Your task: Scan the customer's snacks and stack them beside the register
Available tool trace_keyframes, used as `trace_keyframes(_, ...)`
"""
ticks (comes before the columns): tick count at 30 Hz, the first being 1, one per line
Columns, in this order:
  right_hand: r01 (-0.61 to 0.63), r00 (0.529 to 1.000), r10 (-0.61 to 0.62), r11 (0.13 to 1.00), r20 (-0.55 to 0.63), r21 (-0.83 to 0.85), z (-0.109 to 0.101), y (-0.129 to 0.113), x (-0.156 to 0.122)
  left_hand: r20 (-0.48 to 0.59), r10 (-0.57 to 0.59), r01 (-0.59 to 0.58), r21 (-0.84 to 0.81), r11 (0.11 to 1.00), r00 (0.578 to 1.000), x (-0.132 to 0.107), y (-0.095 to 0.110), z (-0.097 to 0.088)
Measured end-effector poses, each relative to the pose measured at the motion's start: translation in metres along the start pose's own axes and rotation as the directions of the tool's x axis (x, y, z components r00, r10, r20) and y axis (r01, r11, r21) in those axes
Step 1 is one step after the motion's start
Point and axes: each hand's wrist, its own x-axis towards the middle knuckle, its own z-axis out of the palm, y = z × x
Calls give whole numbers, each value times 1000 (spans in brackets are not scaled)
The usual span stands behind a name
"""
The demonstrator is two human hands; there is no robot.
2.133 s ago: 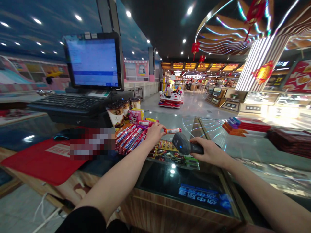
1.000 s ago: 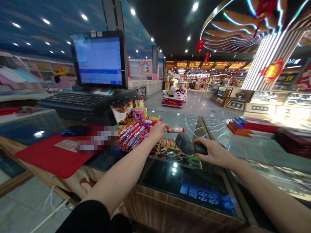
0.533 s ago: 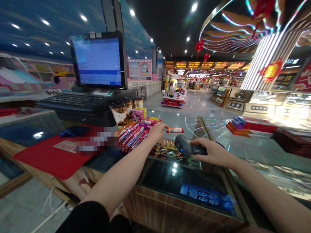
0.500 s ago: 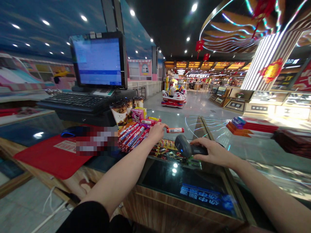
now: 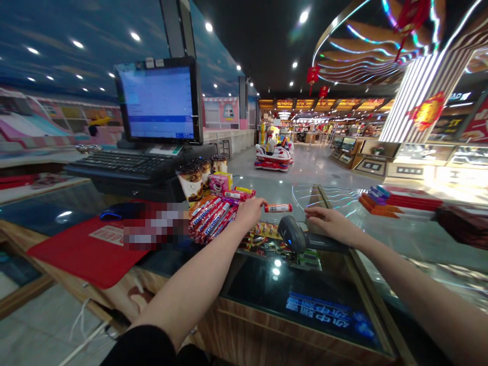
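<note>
The left hand [image 5: 249,213] is closed, apparently pinching 1 end of a red-and-white candy roll [image 5: 279,208]. The roll juts out sideways beyond the fingers, which leaves most of its wrapper uncovered. The right hand [image 5: 331,223] is open, its fingers stretched out and not curled around anything. It lies just above the handle of a black handheld barcode scanner [image 5: 293,234], though I cannot tell whether the palm touches it. The scanner sits tilted on the glass display counter [image 5: 297,310], its head raised and angled toward the roll, so the 2 stand near each other and within easy reach of both hands.

Just behind the left hand, a heap of Mentos rolls [image 5: 209,221] lies on the counter, placed close enough to pick from without stretching. Beyond it stand a pink box [image 5: 220,182] and 3 paper snack cups [image 5: 189,183]. The till monitor [image 5: 160,101] and black keyboard [image 5: 122,165] sit to the left, angled toward the person. A glowing computer mouse [image 5: 118,211] lies nearby on a red mat [image 5: 87,254], beside a pixelated patch that hides whatever lies there.
</note>
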Motion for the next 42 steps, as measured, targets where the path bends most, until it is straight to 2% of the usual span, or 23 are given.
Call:
trace_keyframes(4, -63, 997, 64, 998, 47, -19, 8, 3, 28, 7, -8, 8, 13, 1000, 1000, 0, -2, 2)
trace_keyframes(10, -97, 992, 106, 987, 67, -125, 21, -11, 59, 48, -33, 32, 26, 999, 998, -3, 2, -1)
trace_keyframes(15, -240, 969, 235, 968, 70, 78, 28, -22, 69, 63, -15, 14, 32, 999, 998, -3, 3, -1)
trace_keyframes(22, -350, 934, 351, 874, 61, 336, 30, -33, 65, 89, -60, 62, -18, 998, 994, 1, 10, 2)
trace_keyframes(26, -369, 925, 372, 831, 77, 417, 28, -36, 69, 94, -66, 69, -34, 997, 993, 2, 19, -8)
trace_keyframes(29, -356, 924, 378, 801, 56, 481, 27, -41, 78, 57, -55, 57, -27, 998, 997, 10, 19, -22)
trace_keyframes(32, -329, 933, 355, 768, 62, 549, 27, -50, 88, 12, -41, 42, -50, 998, 999, 27, 9, -38)
trace_keyframes(37, -287, 951, 296, 732, 91, 619, 33, -75, 106, -19, -65, 64, -49, 997, 998, 55, -24, -62)
trace_keyframes(42, -295, 954, 256, 711, 156, 639, 48, -97, 129, 8, -114, 114, -6, 993, 993, 66, -52, -76)
